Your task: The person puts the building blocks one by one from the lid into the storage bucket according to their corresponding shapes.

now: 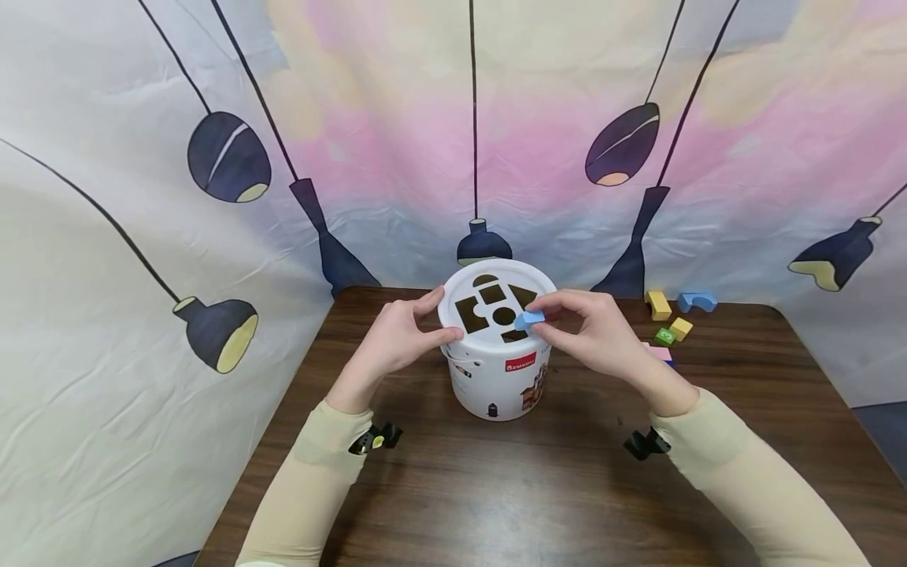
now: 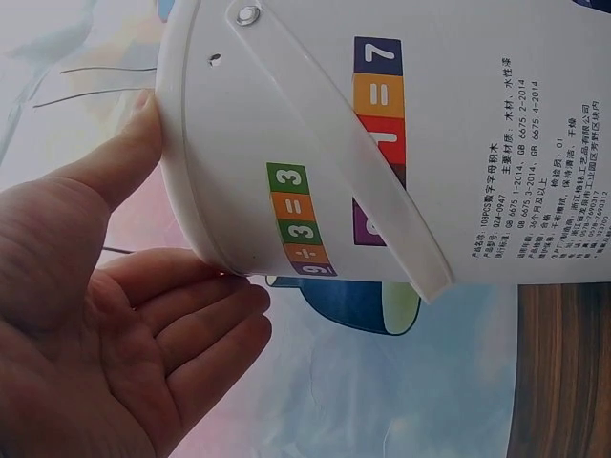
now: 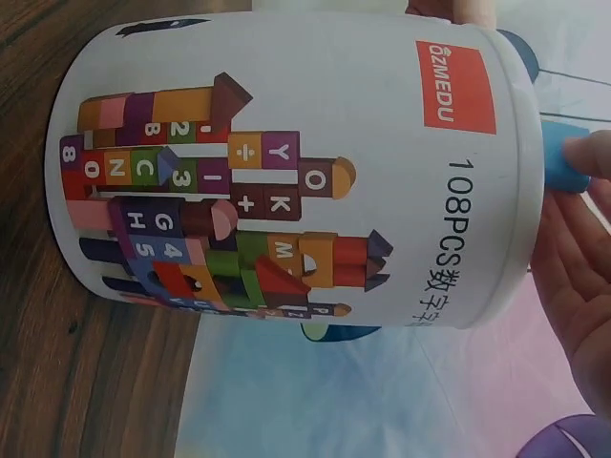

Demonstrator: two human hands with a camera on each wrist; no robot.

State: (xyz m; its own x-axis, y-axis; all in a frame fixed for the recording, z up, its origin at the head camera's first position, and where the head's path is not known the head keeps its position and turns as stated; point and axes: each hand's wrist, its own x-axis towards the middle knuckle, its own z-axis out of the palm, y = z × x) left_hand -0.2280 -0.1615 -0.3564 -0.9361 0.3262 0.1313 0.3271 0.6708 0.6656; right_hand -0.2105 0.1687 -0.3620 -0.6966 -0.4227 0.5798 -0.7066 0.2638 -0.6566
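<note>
A white bucket (image 1: 489, 386) stands upright on the table. Its white lid (image 1: 510, 276) has several shaped holes. My left hand (image 1: 393, 339) touches the lid's rim at the left with thumb and fingers, and the left wrist view shows those fingers (image 2: 205, 315) mostly straight beside the rim. Between the thumb and fingers of my right hand (image 1: 595, 331) I pinch a small blue block (image 1: 529, 319) at the lid's right front, above a slot-like hole. In the right wrist view the blue block (image 3: 565, 157) is against the lid; its full shape is partly hidden by fingers.
Behind my right hand lie a yellow block (image 1: 657, 305), a blue arch block (image 1: 697, 302), a small yellow block (image 1: 681, 328), a green block (image 1: 664, 337) and a partly hidden pink block (image 1: 660, 352). A painted cloth backdrop (image 1: 411, 157) hangs behind the wooden table (image 1: 482, 504).
</note>
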